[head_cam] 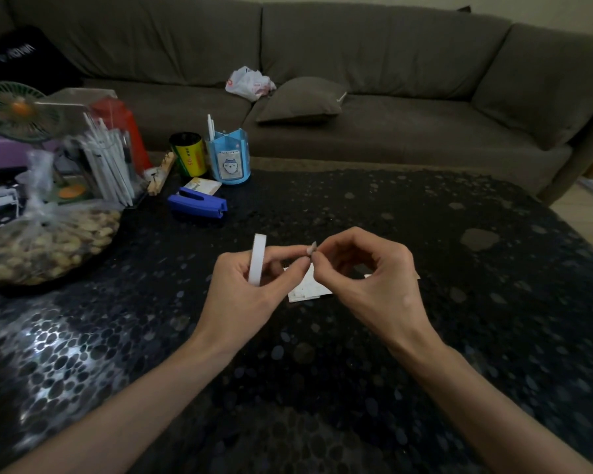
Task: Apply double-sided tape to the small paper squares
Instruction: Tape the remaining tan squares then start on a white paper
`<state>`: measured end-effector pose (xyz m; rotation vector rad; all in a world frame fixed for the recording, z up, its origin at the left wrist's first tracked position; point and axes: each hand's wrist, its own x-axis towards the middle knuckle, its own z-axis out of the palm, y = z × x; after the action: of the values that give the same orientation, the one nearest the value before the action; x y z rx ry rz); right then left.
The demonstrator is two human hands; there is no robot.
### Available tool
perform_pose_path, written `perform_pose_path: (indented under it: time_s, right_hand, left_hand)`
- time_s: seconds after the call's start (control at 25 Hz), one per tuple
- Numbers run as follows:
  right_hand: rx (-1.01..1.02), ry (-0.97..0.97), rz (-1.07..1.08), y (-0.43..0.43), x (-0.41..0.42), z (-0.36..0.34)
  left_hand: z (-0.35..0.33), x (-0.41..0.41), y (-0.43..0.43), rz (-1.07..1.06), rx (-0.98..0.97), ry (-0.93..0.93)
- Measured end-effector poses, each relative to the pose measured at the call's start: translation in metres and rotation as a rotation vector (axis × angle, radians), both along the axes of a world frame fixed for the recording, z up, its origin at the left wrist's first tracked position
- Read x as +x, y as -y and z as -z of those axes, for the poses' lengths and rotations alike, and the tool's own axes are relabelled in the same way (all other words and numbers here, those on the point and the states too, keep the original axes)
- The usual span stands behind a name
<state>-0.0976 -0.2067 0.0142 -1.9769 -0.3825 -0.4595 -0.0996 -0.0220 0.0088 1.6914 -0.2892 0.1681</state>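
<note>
Double-sided tape [256,260], a white roll, stands on edge in the left hand [250,295]. That hand's grip is clamped on it, thumb and curled fingers round the ring, above the dark pebble-patterned worktop [288,388]. Just right of the roll, the right hand [370,271] has its grip pinched together, thumb against forefinger, on a pale scrap [312,248] too small to tell as tape or paper. The left forefinger reaches to the same scrap. Below the roll and to its right, the small paper squares [308,287] lie in a loose overlapping pile on the worktop, partly hidden by both hands. Farther off, left of the roll, lies a blue stapler [197,202]. Beyond that stand a blue pen holder [229,159] and a yellow can [188,154]. Far left of the roll sits a clear bag of nuts [45,241]. Behind the roll, past the worktop, runs a grey-brown sofa [391,131] with a cushion [302,100] on it.
</note>
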Motion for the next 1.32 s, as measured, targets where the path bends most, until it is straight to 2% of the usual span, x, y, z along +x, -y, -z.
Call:
perform_pose_path:
  time_s: [0.16,0.52,0.84,1.12,1.32]
  right_hand:
    - [-0.027,-0.008,-0.001,-0.002,0.0,0.0]
    - [-0.131,0.048,-0.032,-0.004,-0.001,0.002]
    - [-0.246,0.134,0.063,0.001,0.0,0.003]
    - [-0.369,0.17,0.051,0.004,0.001,0.005]
    - [-0.348,0.147,0.042,0.002,0.0,0.004]
  left_hand:
    - [-0.001,0.002,-0.003,-0.101,-0.063,-0.074]
    - [-0.001,-0.001,-0.002,-0.056,-0.037,-0.134]
    - [0.001,0.001,-0.001,-0.028,0.078,-0.033]
    - [0.008,0.004,-0.003,-0.022,0.189,0.033]
    - [0.008,0.004,-0.003,-0.03,0.188,0.058]
